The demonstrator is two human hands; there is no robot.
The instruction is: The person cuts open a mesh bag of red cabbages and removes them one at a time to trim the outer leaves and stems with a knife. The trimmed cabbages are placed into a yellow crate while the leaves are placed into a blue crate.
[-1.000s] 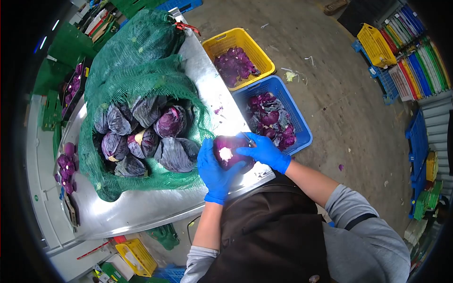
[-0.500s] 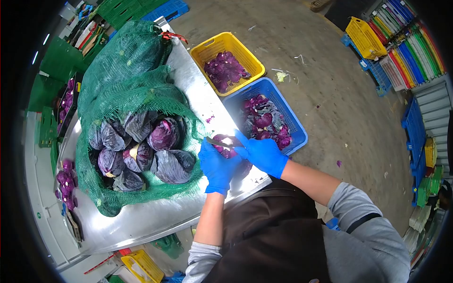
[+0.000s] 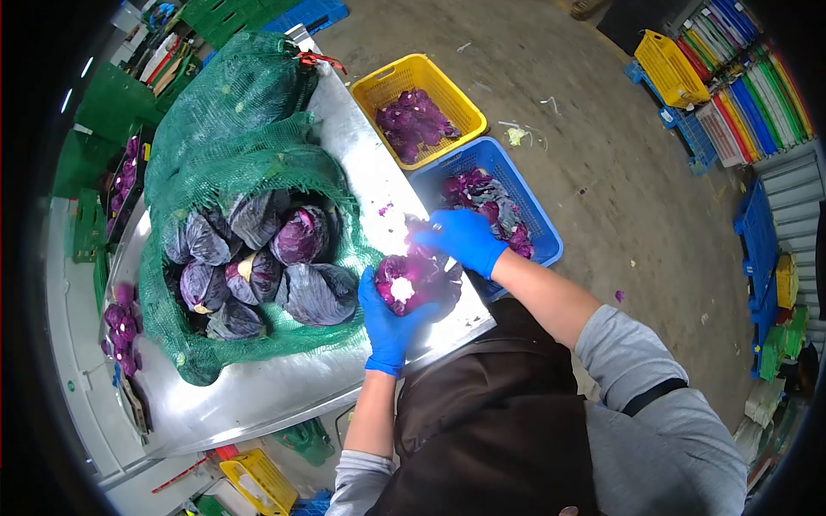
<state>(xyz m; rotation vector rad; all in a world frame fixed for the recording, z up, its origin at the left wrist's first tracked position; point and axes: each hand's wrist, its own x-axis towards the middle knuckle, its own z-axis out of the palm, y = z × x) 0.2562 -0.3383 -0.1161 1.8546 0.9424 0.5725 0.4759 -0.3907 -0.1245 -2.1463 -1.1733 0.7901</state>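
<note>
My left hand [image 3: 391,318], in a blue glove, is wrapped round the near-left side of a red cabbage [image 3: 404,284] over the metal table. The white cut stem end of the cabbage faces up. My right hand [image 3: 469,241], also gloved in blue, is closed on a small knife [image 3: 436,228] that is mostly hidden by the fingers and blur. A smeared purple leaf [image 3: 418,236] shows beside its fingertips, at the far side of the cabbage. Left of my hands, several red cabbages [image 3: 300,235] lie in the mouth of a green net sack [image 3: 232,103].
The metal table [image 3: 249,404] carries the sack, and its right edge runs close under my hands. Beyond that edge stand a blue crate [image 3: 538,215] and a yellow crate [image 3: 469,112], both with purple leaves inside. Leaf scraps [image 3: 516,136] litter the floor.
The knife has left the stem end, now bare and white. My right hand has moved up and away from my left, which has turned the cabbage and keeps hold of it.
</note>
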